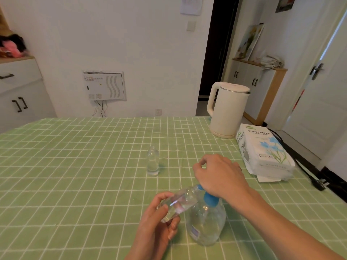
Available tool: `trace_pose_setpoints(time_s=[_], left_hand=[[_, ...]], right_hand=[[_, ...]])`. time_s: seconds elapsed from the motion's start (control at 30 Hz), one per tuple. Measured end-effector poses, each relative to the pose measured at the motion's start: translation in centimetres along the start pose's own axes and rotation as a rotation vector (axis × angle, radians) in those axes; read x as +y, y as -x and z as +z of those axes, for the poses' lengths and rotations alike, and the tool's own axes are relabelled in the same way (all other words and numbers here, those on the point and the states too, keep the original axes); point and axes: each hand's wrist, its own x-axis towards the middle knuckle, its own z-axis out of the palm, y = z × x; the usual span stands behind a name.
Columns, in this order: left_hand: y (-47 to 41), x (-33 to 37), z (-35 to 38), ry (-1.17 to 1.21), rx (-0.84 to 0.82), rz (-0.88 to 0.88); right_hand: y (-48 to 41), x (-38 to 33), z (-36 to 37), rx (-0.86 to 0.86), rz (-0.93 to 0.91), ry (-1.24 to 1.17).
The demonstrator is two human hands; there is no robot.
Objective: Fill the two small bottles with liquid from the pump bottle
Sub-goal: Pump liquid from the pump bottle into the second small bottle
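**Light, slick bottle held up to the pump**

Our left hand grips a small bottle tilted, fingers and thumb curled round its body, its mouth up at the blue pump of the pump bottle, which stands on the desk. Our right hand lies over the pump, fingers loosely curled, holding nothing. We judge the small bottle light, thin-walled and slippery when wet, so hold it mid-body, gently. The other small bottle stands apart, seemingly with clear liquid low down. We cannot read the other levels.
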Motion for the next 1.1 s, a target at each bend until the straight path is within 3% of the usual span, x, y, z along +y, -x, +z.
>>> trace_pose_setpoints(time_s=[0.2,0.57,0.7,1.1], left_hand=[[-0.1,-0.2,-0.2,-0.006,0.009,-0.007],[-0.1,-0.1,-0.3,-0.004,-0.004,0.004],[-0.4,-0.3,-0.6,0.001,0.008,0.007],[-0.4,-0.2,-0.5,0.03,-0.012,0.008]], right_hand=[[0.3,0.2,0.5,-0.07,0.043,-0.073],[0.4,-0.2,-0.1,0.013,-0.015,0.007],[0.3,0.3,0.4,-0.036,0.037,-0.096],[0.4,-0.2,-0.5,-0.007,-0.014,-0.008]])
